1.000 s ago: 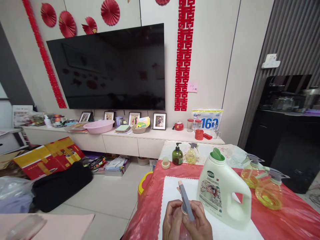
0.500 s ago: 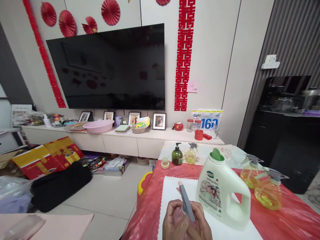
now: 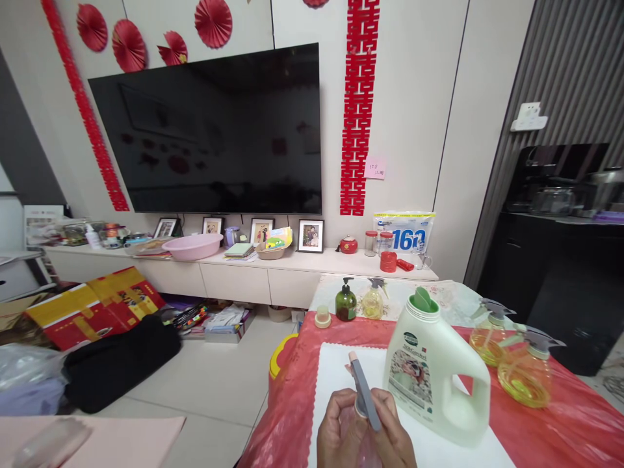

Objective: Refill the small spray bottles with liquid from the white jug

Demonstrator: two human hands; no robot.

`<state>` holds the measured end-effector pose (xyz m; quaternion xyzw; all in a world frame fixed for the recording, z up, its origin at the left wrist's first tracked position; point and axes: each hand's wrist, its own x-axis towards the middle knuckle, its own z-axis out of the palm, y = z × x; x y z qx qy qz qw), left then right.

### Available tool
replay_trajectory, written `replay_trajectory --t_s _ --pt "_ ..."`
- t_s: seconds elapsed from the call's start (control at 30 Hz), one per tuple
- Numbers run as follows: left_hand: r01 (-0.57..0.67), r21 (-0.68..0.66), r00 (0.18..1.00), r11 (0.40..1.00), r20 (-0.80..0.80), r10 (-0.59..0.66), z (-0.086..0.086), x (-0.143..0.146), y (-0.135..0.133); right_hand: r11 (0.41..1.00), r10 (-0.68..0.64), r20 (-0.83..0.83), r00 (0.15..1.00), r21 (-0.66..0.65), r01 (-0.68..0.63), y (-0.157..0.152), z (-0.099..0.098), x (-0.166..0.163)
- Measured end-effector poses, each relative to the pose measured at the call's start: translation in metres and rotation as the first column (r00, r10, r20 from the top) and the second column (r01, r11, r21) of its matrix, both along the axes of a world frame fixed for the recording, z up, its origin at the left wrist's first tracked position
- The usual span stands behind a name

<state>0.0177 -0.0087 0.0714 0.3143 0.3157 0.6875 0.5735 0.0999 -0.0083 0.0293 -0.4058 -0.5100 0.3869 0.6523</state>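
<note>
Grips a spray bottle (image 3: 350,426), pale pink and mostly hidden, at the bottom centre of the frame. Curls the left hand (image 3: 338,430) round its left side, fingers closed against it. Shows the grey spray head (image 3: 364,392) rising between the two hands, slanting up and left to a pinkish tip above the knuckles. Wraps the right hand (image 3: 394,437) round the right side, closed just under the head. Holds all this over a white mat (image 3: 334,367) on the red tablecloth (image 3: 287,416). Leaves the pale green detergent jug (image 3: 433,380) standing just right, near but apart, and a yellow sprayer (image 3: 526,380) further right.
</note>
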Motion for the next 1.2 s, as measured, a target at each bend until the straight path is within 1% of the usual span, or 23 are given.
replay_trajectory --t_s 0.07,0.13,0.33,0.5,0.6,0.67,0.73,0.83,0.93,1.1,1.2 --pt "0.02 0.032 1.0 0.999 0.012 -0.02 -0.002 0.0 0.001 1.0 -0.017 -0.019 1.0 0.026 0.018 0.0 -0.001 0.0" --pt "0.011 0.05 1.0 0.999 0.0 -0.011 -0.004 -0.001 0.001 0.999 -0.027 -0.033 0.999 0.036 0.028 0.0 -0.004 0.001" --pt "-0.088 0.081 0.988 0.993 -0.121 0.098 -0.006 0.0 -0.001 1.0 -0.016 -0.117 0.993 0.005 0.017 0.004 -0.018 0.0" --pt "-0.029 0.024 0.999 0.999 -0.035 0.03 -0.01 0.001 -0.001 0.998 -0.059 -0.039 0.997 0.004 0.059 0.007 -0.023 -0.001" --pt "-0.036 0.036 0.998 0.999 -0.045 0.038 -0.011 0.0 0.0 0.997 -0.072 -0.011 0.997 -0.012 0.072 0.007 -0.022 -0.001" --pt "-0.004 0.053 0.999 0.999 -0.054 0.007 -0.009 -0.001 0.0 0.997 -0.071 0.0 0.997 -0.015 0.071 0.006 -0.018 0.0" --pt "0.024 0.069 0.999 0.997 -0.048 -0.021 -0.006 -0.001 -0.001 0.999 -0.048 0.007 0.999 -0.008 0.048 0.004 -0.013 0.0" --pt "0.015 0.083 0.999 0.996 -0.052 -0.011 -0.003 0.0 -0.002 1.0 0.006 0.017 1.0 -0.007 -0.006 0.002 -0.004 0.001" --pt "0.017 0.085 0.998 0.996 -0.056 -0.013 -0.001 0.002 -0.003 1.0 0.027 0.029 0.999 -0.007 -0.027 0.001 0.001 0.002" --pt "-0.014 0.041 0.998 0.999 -0.063 0.017 -0.003 0.001 -0.004 1.0 0.023 -0.015 1.0 0.001 -0.023 0.004 -0.001 0.002" --pt "-0.026 0.012 0.997 1.0 -0.078 0.027 -0.004 0.001 -0.004 1.0 0.003 -0.013 1.0 -0.002 -0.003 0.005 -0.004 0.002"
